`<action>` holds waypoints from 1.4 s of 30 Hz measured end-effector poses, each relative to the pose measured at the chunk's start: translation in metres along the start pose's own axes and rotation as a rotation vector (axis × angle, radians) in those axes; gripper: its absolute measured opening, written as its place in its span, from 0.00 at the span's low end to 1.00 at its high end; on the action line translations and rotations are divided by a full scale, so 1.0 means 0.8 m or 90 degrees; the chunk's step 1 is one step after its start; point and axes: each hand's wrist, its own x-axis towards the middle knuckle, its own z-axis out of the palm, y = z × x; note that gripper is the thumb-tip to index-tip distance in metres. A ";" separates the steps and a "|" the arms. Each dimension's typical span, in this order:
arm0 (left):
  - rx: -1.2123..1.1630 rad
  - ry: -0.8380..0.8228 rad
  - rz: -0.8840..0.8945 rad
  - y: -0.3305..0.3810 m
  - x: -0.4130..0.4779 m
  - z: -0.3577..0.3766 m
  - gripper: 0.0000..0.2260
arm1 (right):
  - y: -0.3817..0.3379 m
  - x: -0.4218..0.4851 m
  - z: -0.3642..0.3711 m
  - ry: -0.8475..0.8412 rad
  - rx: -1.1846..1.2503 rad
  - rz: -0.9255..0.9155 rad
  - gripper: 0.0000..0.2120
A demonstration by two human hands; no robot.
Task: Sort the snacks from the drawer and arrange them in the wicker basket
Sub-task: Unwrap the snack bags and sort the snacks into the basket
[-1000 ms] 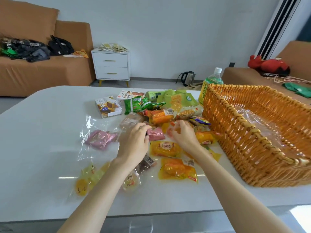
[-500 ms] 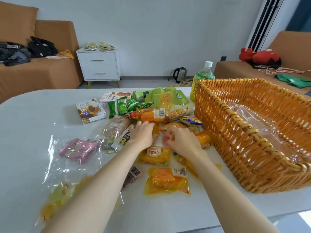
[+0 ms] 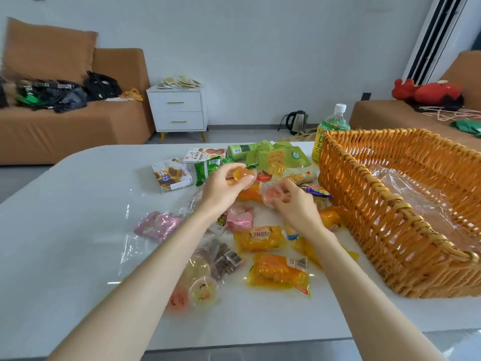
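Both hands raised above the snack pile [image 3: 260,204], mid-table; left hand [image 3: 221,188] curled round an orange jelly cup [image 3: 243,175], fingertips on its rim; right hand [image 3: 296,209] pinching a pink jelly cup [image 3: 272,195] between thumb and fingers; the two cups near each other, not touching.

Wicker basket [image 3: 377,217] at 3 o'clock of the hands, on the table [image 3: 65,230], close beside the pile; lined with clear film [image 3: 406,183]; no snack seen inside it.

Step in hand, as I read it: gathering like with like, jelly cups first. Two more loose jelly cups [image 3: 203,290] lie at 6 o'clock of the pile, near the left forearm; best collected into the same group before the basket trip, or fetched straight after.

To do it well: keep each cup lid-up; grip by the rim and wall, not the foil lid, which likely dents or peels; carry toward 3 o'clock high enough to clear the basket rim; set the cups down on the film rather than drop them, side by side in one corner, leaving room for the yellow bread packs [image 3: 260,238] and green packets [image 3: 276,157]; film may slide or bunch, so place gently.
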 end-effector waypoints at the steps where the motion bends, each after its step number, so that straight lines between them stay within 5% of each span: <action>1: -0.052 0.010 -0.011 0.007 -0.007 -0.019 0.15 | -0.010 -0.003 -0.002 0.000 0.048 0.005 0.10; 7: -0.124 0.059 -0.043 0.002 -0.054 -0.133 0.12 | -0.086 -0.034 0.012 -0.134 0.269 0.003 0.16; 11: 0.044 0.060 -0.030 -0.030 -0.062 -0.167 0.07 | -0.123 -0.051 0.038 -0.223 0.360 -0.012 0.15; 19: 0.342 -0.097 0.054 -0.069 -0.041 -0.154 0.15 | -0.134 -0.038 0.064 -0.206 0.421 -0.009 0.14; 25: 0.240 -0.115 -0.047 -0.081 -0.058 -0.160 0.10 | -0.129 -0.030 0.076 -0.195 0.445 0.008 0.18; 33: 0.301 0.022 0.059 -0.101 -0.067 -0.195 0.15 | -0.121 -0.011 0.085 -0.133 0.387 -0.003 0.20; 37: 0.272 0.053 0.058 -0.108 -0.063 -0.210 0.14 | -0.115 -0.003 0.103 -0.203 0.509 0.091 0.16; 42: 0.246 0.048 0.042 -0.112 -0.064 -0.201 0.14 | -0.122 -0.007 0.123 -0.209 0.481 0.032 0.16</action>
